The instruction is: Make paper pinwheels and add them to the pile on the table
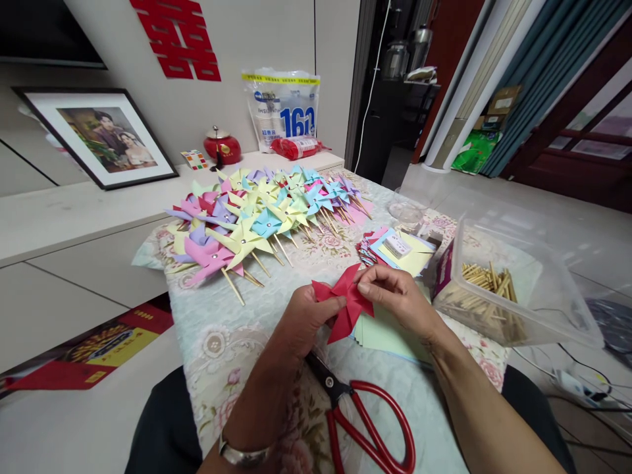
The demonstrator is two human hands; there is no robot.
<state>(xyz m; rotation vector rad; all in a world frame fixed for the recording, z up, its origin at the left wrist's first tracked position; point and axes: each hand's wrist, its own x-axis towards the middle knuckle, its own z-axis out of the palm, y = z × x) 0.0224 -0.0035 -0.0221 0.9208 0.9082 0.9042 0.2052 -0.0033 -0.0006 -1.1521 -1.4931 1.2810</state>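
A red paper pinwheel (345, 306) is held up between my two hands over the table. My left hand (309, 316) pinches it with the thumb on its centre. The fingertips of my right hand (395, 293) close on its upper right blade. No stick shows on it. Just below lie scissors with red handles (365, 421), their blades partly hidden under my left wrist. A stack of pale green paper sheets (390, 332) rests beneath my right hand. Beyond my hands, several finished pinwheels on wooden sticks (261, 224) are heaped together in pastel colours.
At right stands a clear plastic bin (538, 289) holding short wooden sticks (494, 283). Coloured paper squares (417, 253) with a small white box (396, 247) lie behind my right hand. A white cabinet (89, 230) carries a framed photo (108, 141), a red jar (222, 146) and a bag of cups (281, 108).
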